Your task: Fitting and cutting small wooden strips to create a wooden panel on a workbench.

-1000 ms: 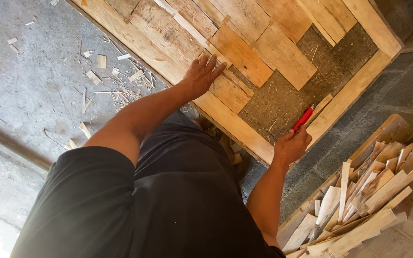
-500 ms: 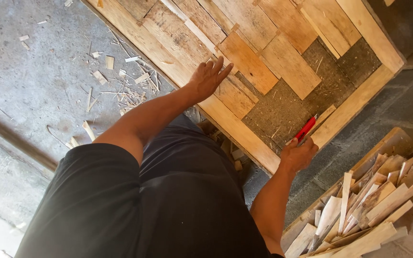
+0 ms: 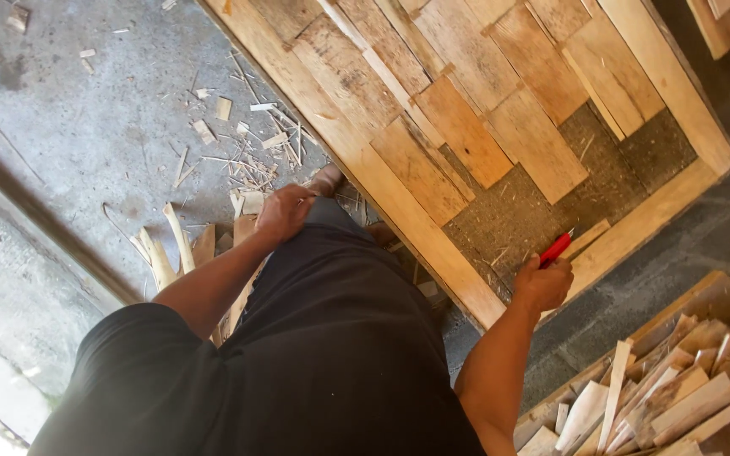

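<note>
Right hand: right hand [image 3: 544,285] closed in a fist round a red-handled cutter [image 3: 556,248]; only the red tip shows past the knuckles, pointing up and away toward the panel. Whether a blade is out cannot be told.
Cutter position: over the lower right of the wooden panel [image 3: 500,127], at the edge of the bare dark backing [image 3: 517,215], just beside a thin wood strip [image 3: 586,238] lying against the frame rail.
Cutter handling: judged light, stiff, smooth-bodied; best held round the body well back from the tip, as it is now. Tip end likely sharp.
Left hand: left hand [image 3: 283,211] curled, fingers bent down, resting at the knee of the dark trousers; nothing clearly in it, though the palm is hidden. Wood offcuts [image 3: 251,203] lie just beside it.
Arm pose: right forearm rises from lower frame, elbow bent, wrist angled toward the panel. Left arm reaches forward and down, elbow slightly bent, away from the panel.
Panel: pale frame, inside mostly covered with flat wood pieces set edge to edge; a patch of backing bare near the right hand. Pieces look thin, rigid, liable to split.
Floor: grey concrete floor [image 3: 86,127], scattered with splinters and shavings [image 3: 247,152] on the left.
Stock: a crate of pale wood slats [image 3: 661,388] at lower right, near the right elbow.
</note>
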